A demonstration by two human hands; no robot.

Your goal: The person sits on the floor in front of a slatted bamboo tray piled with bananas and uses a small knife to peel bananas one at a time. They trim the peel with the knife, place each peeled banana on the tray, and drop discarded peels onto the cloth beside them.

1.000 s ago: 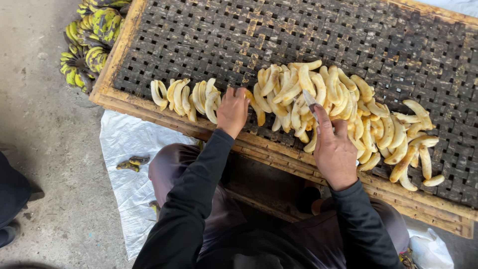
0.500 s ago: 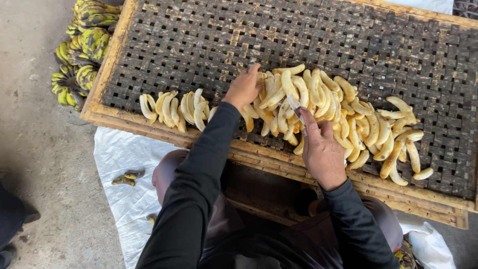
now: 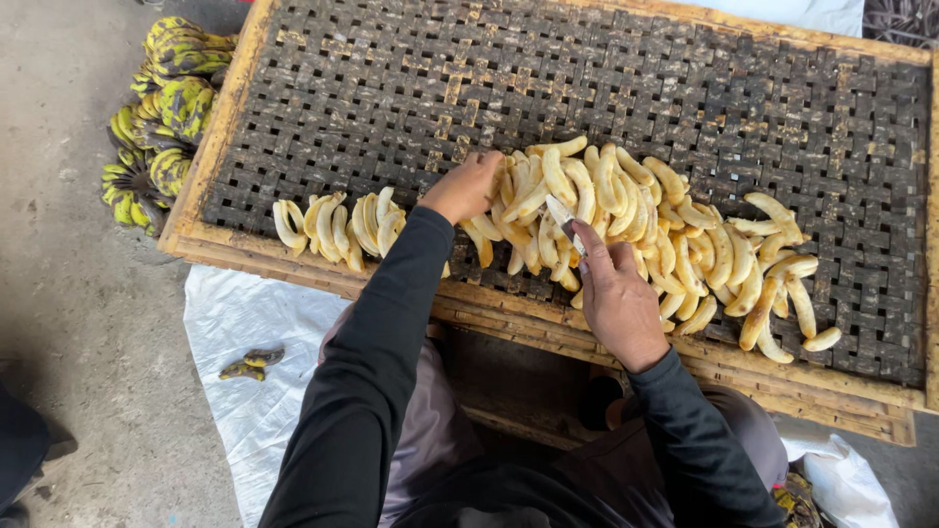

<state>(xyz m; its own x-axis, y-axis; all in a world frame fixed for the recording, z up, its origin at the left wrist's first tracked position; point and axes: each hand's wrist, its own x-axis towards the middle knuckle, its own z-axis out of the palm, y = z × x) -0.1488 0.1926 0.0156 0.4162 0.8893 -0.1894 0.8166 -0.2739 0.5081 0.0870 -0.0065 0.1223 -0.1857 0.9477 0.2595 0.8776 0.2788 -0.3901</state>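
Observation:
A heap of peeled bananas (image 3: 646, 225) lies on a dark woven tray (image 3: 685, 88) with a wooden frame. My left hand (image 3: 468, 186) rests on the heap's left edge, its fingers curled around a peeled banana (image 3: 509, 191). My right hand (image 3: 616, 298) is at the heap's near side and grips a small knife (image 3: 560, 213), whose blade points up and to the left into the fruit. To the left of my left hand, a short row of sliced peeled bananas (image 3: 337, 223) stands along the tray's near edge.
Bunches of unpeeled green-yellow bananas (image 3: 156, 108) lie on the concrete floor left of the tray. A white sheet (image 3: 245, 323) under my knees holds a scrap of banana peel (image 3: 251, 363). A white bag (image 3: 841, 474) sits at the lower right.
My left hand has moved right, from the sliced row over to the heap. My right hand has shifted slightly, and the knife blade now shows against the fruit.

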